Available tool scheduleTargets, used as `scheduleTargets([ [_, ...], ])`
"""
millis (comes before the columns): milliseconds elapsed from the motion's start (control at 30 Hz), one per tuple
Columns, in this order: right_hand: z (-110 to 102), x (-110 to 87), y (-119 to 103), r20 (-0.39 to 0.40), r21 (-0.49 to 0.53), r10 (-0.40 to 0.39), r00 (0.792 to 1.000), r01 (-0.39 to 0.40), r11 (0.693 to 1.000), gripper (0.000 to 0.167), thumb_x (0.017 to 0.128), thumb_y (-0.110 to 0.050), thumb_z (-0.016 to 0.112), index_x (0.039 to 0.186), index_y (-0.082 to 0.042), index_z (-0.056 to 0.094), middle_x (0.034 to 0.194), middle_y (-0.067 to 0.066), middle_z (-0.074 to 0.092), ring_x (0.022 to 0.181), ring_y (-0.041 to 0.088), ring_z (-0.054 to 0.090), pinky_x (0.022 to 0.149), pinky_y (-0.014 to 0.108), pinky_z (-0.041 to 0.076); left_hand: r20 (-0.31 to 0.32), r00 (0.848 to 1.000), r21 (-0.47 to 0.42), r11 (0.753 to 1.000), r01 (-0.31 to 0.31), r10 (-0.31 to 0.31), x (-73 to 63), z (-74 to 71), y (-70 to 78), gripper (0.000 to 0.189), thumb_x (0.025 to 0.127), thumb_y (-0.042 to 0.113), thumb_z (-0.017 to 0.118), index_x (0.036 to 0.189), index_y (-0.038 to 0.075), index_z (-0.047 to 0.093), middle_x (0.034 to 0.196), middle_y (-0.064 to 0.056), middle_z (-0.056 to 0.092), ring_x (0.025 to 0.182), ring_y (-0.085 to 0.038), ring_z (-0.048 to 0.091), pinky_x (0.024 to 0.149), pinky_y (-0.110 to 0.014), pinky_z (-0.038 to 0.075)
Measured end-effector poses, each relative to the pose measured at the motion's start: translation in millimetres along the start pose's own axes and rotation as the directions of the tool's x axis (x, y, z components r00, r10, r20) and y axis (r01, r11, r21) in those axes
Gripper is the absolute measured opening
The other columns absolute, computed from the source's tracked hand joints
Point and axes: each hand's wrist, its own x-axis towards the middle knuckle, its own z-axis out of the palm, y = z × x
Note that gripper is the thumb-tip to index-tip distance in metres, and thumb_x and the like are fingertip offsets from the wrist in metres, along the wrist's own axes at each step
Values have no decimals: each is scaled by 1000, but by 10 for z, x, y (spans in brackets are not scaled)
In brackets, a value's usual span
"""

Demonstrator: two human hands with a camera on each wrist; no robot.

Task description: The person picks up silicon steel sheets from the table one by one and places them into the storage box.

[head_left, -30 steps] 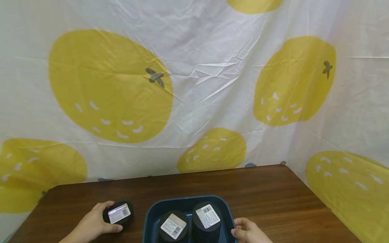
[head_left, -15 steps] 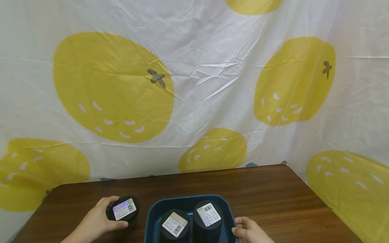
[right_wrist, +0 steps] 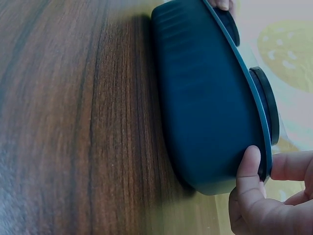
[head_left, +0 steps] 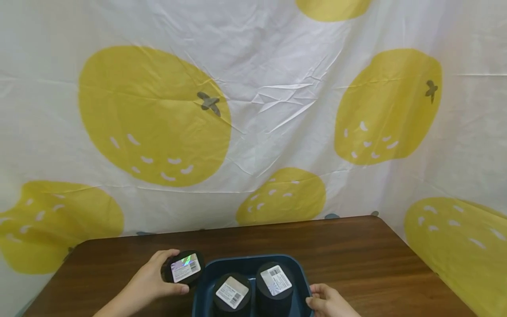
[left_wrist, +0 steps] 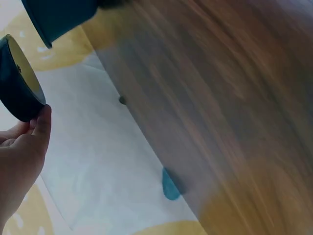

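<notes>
My left hand (head_left: pixel 156 276) grips a black round canister (head_left: pixel 184 267) between thumb and fingers, a label with a barcode on its upward end. It is tilted and overlaps the left rim of a dark blue bin (head_left: pixel 253 258) in the head view. Inside the bin stand two more black canisters, a nearer left one (head_left: pixel 232 292) and a right one (head_left: pixel 274 281), each with a white label on top. My right hand (right_wrist: pixel 269 210) pinches the bin's right rim between thumb and fingers. The bin's near side lies below the head view.
The bin sits on a brown wooden table (head_left: pixel 356 251). Behind and to the right hangs a white cloth (head_left: pixel 273 132) printed with large yellow fruit, close along the table's back edge.
My left hand has carried the canister rightward and slightly up, from beside the bin to its left rim. My right hand stays at the bin's right rim. The head view has shifted slightly.
</notes>
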Motion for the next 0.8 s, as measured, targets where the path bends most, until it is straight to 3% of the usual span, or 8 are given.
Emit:
scheduleTargets([
  [300,-12,4,51,-19,-100,-29,999,26,995,42,85,-7,53,110,24,39,88,8,54,75,15,56,66,26,51,38,998,-58,998,-37,39,8,114,165,87,53,38,89,124,3,52,123,-12,52,107,-30,53,87,-50,45],
  [567,-14,14,50,-9,-72,-41,999,40,997,42,85,-7,53,110,23,39,88,8,55,74,15,56,65,25,50,88,995,-92,995,-29,37,0,184,325,86,54,37,89,125,6,52,124,-10,51,106,-27,52,88,-50,45],
  [800,-24,21,33,4,-8,-18,1000,18,1000,41,86,-6,52,111,22,38,89,9,54,72,14,55,63,22,49,117,989,-93,992,-83,94,23,250,423,87,54,40,87,125,5,51,122,-11,51,104,-26,52,85,-46,46],
])
